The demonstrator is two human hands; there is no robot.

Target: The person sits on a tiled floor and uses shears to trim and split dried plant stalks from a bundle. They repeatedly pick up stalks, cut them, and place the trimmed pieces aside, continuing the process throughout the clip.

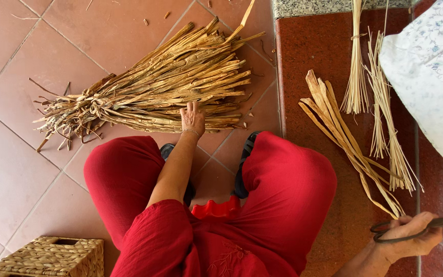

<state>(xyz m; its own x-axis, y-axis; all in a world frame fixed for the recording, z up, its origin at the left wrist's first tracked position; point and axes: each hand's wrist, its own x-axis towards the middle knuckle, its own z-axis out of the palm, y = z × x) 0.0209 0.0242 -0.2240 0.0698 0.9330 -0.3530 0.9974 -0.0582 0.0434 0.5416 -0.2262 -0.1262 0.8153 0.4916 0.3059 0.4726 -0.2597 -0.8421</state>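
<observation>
Overhead, a seated person in red clothing is seen from the head camera, knees spread over a tiled floor point(11, 169).

Left hand point(193, 119): stretched forward, fingers spread loosely and laid flat on the near edge of a large bundle of dried reed stalks point(149, 92). Nothing is gripped; the palm is only pressed down on the stalks. A thin bracelet is seen at the wrist.

Bundle: laid on the floor ahead of the knees, slanted from lower left to upper right. The left end is frayed and tangled, the right end fanned out.

Right hand point(408, 237): held low at the right, curled shut around a dark metal tool with looped handles point(426, 225), probably shears. The blades are cut off by the frame edge and cannot be told.

Beside the right hand, on a darker red surface point(329, 61), a smaller sheaf of flat split strips point(344, 138) is laid, its lower tips ending just above the hand. Two thinner bunches of fine straw point(380, 107) are set further right, close together.

A patterned white cloth point(431, 77) is seen at the upper right corner, partly over the fine straw. A woven basket point(52, 256) is placed at the lower left, well apart from both hands. Dark sandals point(244, 154) are partly seen between the knees. Small stalk scraps are scattered on the tiles.
</observation>
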